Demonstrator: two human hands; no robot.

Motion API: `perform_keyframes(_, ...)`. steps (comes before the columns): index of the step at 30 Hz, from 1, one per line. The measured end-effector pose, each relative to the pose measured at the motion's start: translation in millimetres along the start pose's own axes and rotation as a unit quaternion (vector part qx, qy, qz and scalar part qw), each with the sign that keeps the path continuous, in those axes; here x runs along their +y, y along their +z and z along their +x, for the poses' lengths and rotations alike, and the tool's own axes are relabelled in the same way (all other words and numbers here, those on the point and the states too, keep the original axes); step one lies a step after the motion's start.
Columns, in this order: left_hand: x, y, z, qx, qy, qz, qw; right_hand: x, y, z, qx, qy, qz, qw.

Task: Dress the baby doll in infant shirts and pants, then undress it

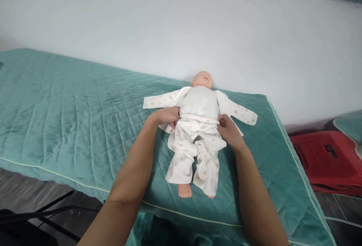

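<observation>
A baby doll (200, 101) lies on its back on a green quilted mat (73, 118), head toward the wall. It wears white printed trousers (195, 152) and an open white printed top with sleeves spread to both sides. My left hand (166, 116) is closed on the trousers' waistband at the doll's left-side hip in view. My right hand (229, 131) is closed on the waistband at the other hip. One bare foot shows below a trouser leg.
A white wall (226, 31) runs right behind the doll's head. A red plastic object (328, 159) stands on the floor at the right. Thin black bars (42, 212) show at the lower left, below the mat's edge.
</observation>
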State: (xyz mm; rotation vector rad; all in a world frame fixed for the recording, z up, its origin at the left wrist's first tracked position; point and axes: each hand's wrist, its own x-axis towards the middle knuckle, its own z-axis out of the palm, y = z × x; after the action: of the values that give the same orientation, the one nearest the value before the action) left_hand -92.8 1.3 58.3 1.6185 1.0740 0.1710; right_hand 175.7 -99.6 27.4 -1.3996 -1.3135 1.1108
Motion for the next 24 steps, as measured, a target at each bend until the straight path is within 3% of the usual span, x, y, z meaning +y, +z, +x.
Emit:
perform_keyframes(3, -6.3, 0.5, -0.5, 0.010, 0.048, -0.027, 0.998, -2.6, 1.4, -0.4, -0.003, -0.012, 0.010, 1.000)
perform_keyframes(10, -13.9, 8.3, -0.1, -0.032, 0.159, -0.147, 0.976, -7.8, -0.3, -5.8, -0.015, 0.012, 0.070, 0.997)
perform_keyframes(16, -14.7, 12.4, -3.8, -0.025, 0.156, -0.180, 0.971, -7.0, -6.4, -6.1, -0.016, 0.027, 0.116, 0.993)
perform_keyframes(24, -13.4, 13.1, -5.3, -0.023, 0.150, -0.166, 0.974, -10.9, -16.0, -10.0, -0.051, 0.040, 0.070, 0.995)
